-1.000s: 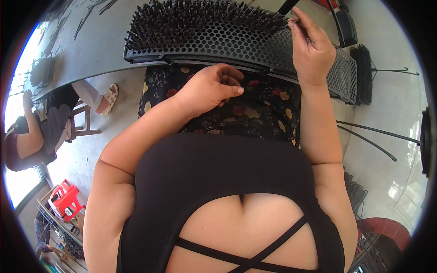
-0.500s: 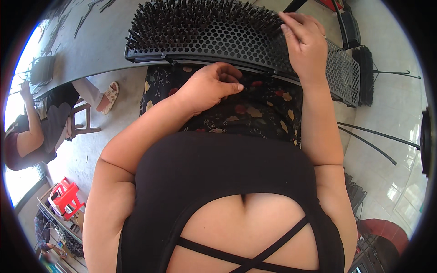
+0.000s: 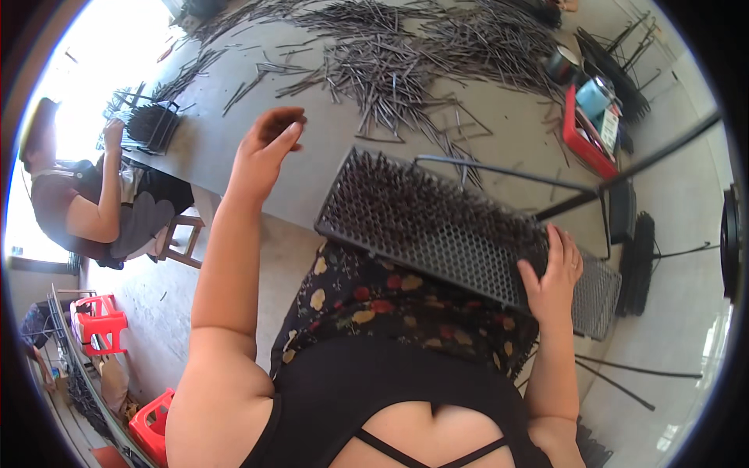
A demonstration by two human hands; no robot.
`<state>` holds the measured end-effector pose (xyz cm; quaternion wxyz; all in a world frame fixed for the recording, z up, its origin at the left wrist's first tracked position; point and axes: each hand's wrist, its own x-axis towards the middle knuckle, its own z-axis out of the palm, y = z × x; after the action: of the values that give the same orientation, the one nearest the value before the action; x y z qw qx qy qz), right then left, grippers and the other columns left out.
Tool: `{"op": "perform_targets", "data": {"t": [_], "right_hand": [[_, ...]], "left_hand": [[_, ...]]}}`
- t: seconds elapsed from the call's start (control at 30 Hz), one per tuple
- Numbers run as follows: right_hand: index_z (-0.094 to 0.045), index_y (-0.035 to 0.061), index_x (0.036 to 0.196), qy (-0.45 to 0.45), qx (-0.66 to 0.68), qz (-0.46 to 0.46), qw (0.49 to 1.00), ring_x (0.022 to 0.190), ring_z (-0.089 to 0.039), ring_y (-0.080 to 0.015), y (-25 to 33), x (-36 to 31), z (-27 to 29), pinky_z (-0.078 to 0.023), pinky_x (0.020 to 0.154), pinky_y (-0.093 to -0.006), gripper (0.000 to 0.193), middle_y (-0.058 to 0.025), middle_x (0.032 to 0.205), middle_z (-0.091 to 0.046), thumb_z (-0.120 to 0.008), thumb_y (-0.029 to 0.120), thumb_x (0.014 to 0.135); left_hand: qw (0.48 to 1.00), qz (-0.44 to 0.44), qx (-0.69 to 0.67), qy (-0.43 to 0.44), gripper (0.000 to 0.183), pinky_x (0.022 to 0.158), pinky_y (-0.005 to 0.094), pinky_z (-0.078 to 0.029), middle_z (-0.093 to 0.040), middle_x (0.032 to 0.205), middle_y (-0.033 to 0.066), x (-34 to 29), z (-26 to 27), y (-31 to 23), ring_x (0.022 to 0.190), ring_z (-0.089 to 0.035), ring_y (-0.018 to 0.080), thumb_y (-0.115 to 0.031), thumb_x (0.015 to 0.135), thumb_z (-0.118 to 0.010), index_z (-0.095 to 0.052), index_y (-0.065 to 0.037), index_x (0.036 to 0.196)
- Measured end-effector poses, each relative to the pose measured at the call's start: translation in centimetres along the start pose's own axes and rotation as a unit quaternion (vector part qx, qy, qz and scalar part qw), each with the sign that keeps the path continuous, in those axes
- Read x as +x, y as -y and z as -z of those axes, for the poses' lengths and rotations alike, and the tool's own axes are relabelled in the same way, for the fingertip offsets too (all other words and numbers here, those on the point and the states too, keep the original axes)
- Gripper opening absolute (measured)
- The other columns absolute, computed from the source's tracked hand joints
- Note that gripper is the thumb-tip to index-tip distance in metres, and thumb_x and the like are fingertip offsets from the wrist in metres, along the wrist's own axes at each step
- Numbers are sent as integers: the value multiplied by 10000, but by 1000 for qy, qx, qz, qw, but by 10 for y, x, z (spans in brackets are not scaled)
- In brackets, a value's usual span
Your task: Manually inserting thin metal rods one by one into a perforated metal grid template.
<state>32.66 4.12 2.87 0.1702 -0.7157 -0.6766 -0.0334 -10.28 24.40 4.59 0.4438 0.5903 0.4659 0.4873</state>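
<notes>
A long black perforated tray [image 3: 468, 257] lies slanted across my lap against the table. Dark bristle-like strips [image 3: 390, 191] stand in its holes on the left and along the far edge; the holes at the near middle show bare. My right hand [image 3: 555, 277] holds the right end, with the thumb on top and the fingers over the far corner. Up and left of the tray, my left hand [image 3: 269, 148] hangs over the table, apart from everything, its fingers curved and thumb apart. Nothing shows in it.
Loose dark strips [image 3: 398, 74] lie heaped across the grey table [image 3: 312, 191]. A red bin [image 3: 581, 144] with a blue cup [image 3: 595, 95] stands at the right. Black rods [image 3: 663, 156] cross there. At left a person [image 3: 86, 203] sits working; red stools [image 3: 101, 324] stand behind.
The view has swung up to show more table. My left hand has moved up and left, away from the tray. My right hand has come down onto the tray's right end.
</notes>
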Motion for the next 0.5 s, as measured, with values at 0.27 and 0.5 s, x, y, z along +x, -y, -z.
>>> {"op": "perform_targets", "data": {"t": [0.27, 0.5], "right_hand": [[-419, 52, 1412, 43, -4, -11, 999, 1337, -389, -389, 6, 13, 5, -243, 1117, -517, 835, -170, 1417, -459, -778, 355, 721], [-440, 50, 1372, 84, -2, -30, 996, 1320, -371, -414, 5, 19, 5, -235, 1110, -538, 843, -188, 1398, -441, -788, 406, 692]], "left_hand": [[839, 10, 537, -80, 875, 1090, 469, -367, -571, 1286, 293, 194, 36, 145, 1282, -490, 414, -645, 870, -571, -446, 59, 1374], [942, 22, 333, 34, 914, 1116, 432, -349, -472, 1421, 279, 328, -62, 174, 1351, -424, 402, -698, 857, -527, -459, 30, 1404]]}}
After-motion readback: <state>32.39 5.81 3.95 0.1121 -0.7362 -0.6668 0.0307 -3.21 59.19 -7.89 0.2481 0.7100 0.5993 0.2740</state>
